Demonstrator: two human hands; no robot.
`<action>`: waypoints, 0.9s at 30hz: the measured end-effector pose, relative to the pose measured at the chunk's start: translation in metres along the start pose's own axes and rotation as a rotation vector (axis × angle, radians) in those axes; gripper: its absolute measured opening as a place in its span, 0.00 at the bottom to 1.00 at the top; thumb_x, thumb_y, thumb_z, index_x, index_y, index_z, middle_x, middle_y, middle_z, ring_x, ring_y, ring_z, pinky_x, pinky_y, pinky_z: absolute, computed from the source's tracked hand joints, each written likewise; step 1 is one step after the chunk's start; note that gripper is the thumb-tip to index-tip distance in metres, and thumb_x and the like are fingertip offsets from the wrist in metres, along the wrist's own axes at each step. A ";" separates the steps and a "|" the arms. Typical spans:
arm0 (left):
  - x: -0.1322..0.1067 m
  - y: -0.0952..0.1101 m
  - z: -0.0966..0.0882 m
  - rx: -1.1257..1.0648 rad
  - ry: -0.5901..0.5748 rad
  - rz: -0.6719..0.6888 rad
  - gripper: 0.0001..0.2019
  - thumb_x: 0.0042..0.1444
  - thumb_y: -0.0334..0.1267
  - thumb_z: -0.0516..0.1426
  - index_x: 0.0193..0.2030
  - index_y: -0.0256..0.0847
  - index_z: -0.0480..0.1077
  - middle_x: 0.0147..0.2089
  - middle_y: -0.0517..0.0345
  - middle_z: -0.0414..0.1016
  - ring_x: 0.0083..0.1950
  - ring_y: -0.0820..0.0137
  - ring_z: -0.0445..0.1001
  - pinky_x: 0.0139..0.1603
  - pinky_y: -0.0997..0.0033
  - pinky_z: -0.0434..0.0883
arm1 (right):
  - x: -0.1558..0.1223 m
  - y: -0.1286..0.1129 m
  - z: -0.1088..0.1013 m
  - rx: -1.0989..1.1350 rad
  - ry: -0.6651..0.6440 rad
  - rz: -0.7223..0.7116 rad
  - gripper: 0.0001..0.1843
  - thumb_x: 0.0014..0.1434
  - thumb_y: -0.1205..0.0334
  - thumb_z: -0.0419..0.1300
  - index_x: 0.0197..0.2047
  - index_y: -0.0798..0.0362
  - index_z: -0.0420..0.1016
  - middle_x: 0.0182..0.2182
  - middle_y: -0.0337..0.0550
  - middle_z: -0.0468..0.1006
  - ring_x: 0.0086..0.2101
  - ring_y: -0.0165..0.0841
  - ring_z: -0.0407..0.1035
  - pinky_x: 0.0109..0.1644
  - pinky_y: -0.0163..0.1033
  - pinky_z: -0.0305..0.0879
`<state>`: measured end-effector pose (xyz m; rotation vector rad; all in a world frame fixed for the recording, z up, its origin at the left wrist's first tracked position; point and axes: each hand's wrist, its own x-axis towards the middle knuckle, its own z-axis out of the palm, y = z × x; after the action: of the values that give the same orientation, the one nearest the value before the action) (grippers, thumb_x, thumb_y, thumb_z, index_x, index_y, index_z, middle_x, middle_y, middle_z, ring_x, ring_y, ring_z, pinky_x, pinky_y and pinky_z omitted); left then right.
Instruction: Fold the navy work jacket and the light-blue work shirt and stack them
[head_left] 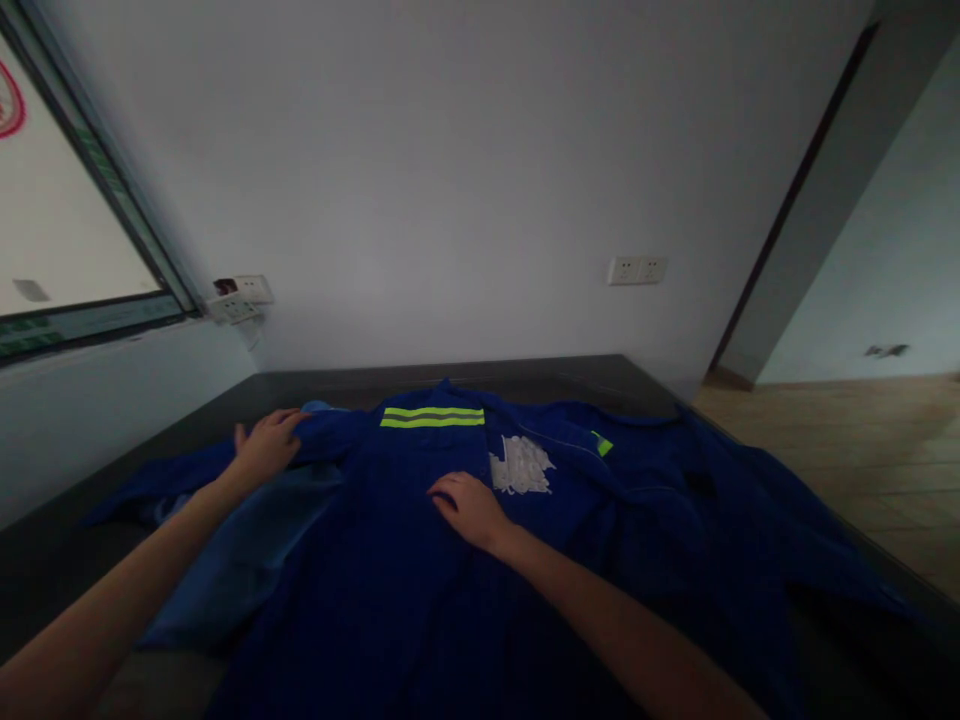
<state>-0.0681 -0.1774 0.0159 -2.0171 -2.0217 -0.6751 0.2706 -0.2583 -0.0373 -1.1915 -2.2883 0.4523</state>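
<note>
A blue work jacket (390, 540) lies spread on a dark table, with a yellow-green and grey reflective strip (433, 418) across its chest. My left hand (268, 443) is at the jacket's left sleeve, fingers stretched out and thumb raised, gripping nothing. Over the middle of the jacket front is my right hand (469, 508), its fingers loosely bent and no cloth visibly held. Beside its fingers a whitish patch (523, 465) shows on the fabric. Lighter blue cloth (240, 560) lies under my left forearm, partly covered by the jacket.
The dark tabletop (592, 370) meets a pale wall (450, 200) at the back. Wall sockets (637, 270) sit above it, and more sockets (244, 297) are near the window frame (112, 170). More blue cloth (750, 510) spreads right, near the table edge above a tiled floor (847, 440).
</note>
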 end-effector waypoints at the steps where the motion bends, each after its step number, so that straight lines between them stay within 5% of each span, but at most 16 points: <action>1: 0.005 0.020 0.006 -0.011 -0.053 0.061 0.19 0.56 0.29 0.48 0.51 0.48 0.70 0.55 0.58 0.73 0.61 0.57 0.65 0.62 0.40 0.55 | -0.005 -0.001 -0.009 0.005 -0.002 -0.008 0.14 0.64 0.65 0.52 0.48 0.51 0.76 0.47 0.41 0.78 0.49 0.31 0.69 0.56 0.36 0.61; 4: 0.004 0.087 0.026 -0.075 -0.349 0.342 0.21 0.57 0.31 0.47 0.55 0.49 0.68 0.62 0.56 0.66 0.63 0.58 0.62 0.65 0.37 0.48 | -0.029 0.005 -0.040 0.011 0.008 0.012 0.14 0.63 0.65 0.52 0.48 0.51 0.76 0.47 0.41 0.78 0.49 0.33 0.69 0.55 0.37 0.62; 9: -0.033 0.196 0.064 -0.276 -0.532 0.696 0.24 0.58 0.32 0.48 0.61 0.51 0.63 0.64 0.54 0.64 0.66 0.61 0.59 0.68 0.43 0.47 | -0.105 0.053 -0.097 -0.099 0.159 0.174 0.15 0.62 0.62 0.51 0.48 0.50 0.76 0.47 0.44 0.78 0.50 0.37 0.69 0.56 0.44 0.62; 12: -0.051 0.252 0.087 -0.354 -0.577 0.781 0.26 0.59 0.34 0.50 0.65 0.51 0.57 0.66 0.51 0.61 0.67 0.59 0.58 0.66 0.41 0.50 | -0.166 0.093 -0.128 -0.233 0.324 0.327 0.16 0.62 0.60 0.50 0.47 0.51 0.75 0.47 0.47 0.77 0.49 0.39 0.69 0.57 0.47 0.62; 16: -0.059 0.313 0.117 -0.395 -0.495 0.790 0.26 0.60 0.36 0.51 0.66 0.43 0.56 0.66 0.44 0.60 0.66 0.57 0.60 0.64 0.50 0.58 | -0.240 0.128 -0.149 -0.387 0.457 0.481 0.17 0.60 0.55 0.52 0.49 0.50 0.74 0.47 0.49 0.77 0.49 0.42 0.69 0.55 0.51 0.64; 20: -0.057 0.337 0.145 -0.366 -0.439 0.799 0.22 0.62 0.40 0.51 0.63 0.41 0.60 0.64 0.42 0.63 0.64 0.57 0.63 0.63 0.53 0.60 | -0.275 0.135 -0.142 -0.401 0.509 0.571 0.18 0.61 0.52 0.51 0.49 0.50 0.73 0.46 0.49 0.77 0.47 0.42 0.70 0.53 0.51 0.66; 27: -0.056 0.326 0.171 -0.364 -0.369 0.780 0.23 0.64 0.45 0.48 0.65 0.49 0.58 0.68 0.49 0.58 0.67 0.58 0.57 0.66 0.50 0.54 | -0.268 0.129 -0.128 -0.293 0.604 0.620 0.17 0.63 0.51 0.49 0.38 0.50 0.76 0.38 0.47 0.78 0.40 0.40 0.72 0.47 0.47 0.69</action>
<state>0.2843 -0.1622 -0.1027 -3.0352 -1.0893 -0.5371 0.5584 -0.4013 -0.0768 -1.8826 -1.4760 -0.0526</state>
